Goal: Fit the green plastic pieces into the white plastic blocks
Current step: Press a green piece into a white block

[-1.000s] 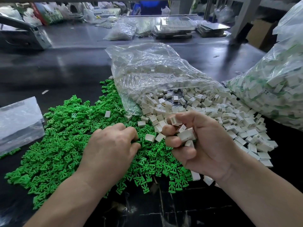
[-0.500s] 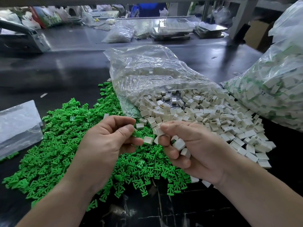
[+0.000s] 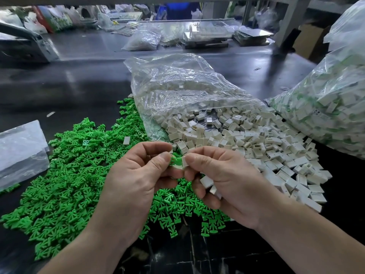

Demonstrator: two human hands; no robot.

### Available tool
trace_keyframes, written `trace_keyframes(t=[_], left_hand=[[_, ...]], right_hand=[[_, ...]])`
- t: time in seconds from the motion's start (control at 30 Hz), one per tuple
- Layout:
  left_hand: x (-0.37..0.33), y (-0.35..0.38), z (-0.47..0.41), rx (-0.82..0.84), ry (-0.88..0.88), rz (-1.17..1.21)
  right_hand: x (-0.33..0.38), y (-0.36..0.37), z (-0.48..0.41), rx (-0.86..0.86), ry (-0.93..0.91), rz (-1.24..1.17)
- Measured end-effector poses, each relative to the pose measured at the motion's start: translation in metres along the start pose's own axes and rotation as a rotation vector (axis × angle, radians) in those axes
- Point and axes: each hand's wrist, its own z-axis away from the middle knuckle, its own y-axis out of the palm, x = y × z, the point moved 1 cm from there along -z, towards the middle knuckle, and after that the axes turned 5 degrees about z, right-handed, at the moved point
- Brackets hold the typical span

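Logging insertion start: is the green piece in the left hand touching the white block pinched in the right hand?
Touching. Head view: the green piece butts against the white block, with no gap visible between them.

Bright green pieces (image 3: 65,175) are lying heaped at near left; off-white blocks (image 3: 256,143) are spilling right from a clear bag (image 3: 177,84) onto a glossy black table (image 3: 79,86).

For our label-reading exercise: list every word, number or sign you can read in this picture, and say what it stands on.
No text here can be read.
Printed packs at the back left: print too blurred to read.
Dark marks on the right bag: too small to read.
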Motion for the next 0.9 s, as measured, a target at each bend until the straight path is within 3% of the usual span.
trace_keyframes(t=[0.37,0.9], left_hand=[[-0.006,0.015,0.012,-0.06,0.263,-0.312],[-0.01,0.013,0.012,-0.137,0.324,-0.337]], right_hand=[[-0.003,0.0,0.002,-0.069,-0.158,0.152],[-0.008,-0.003,0.001,-0.044,-0.219,0.284]])
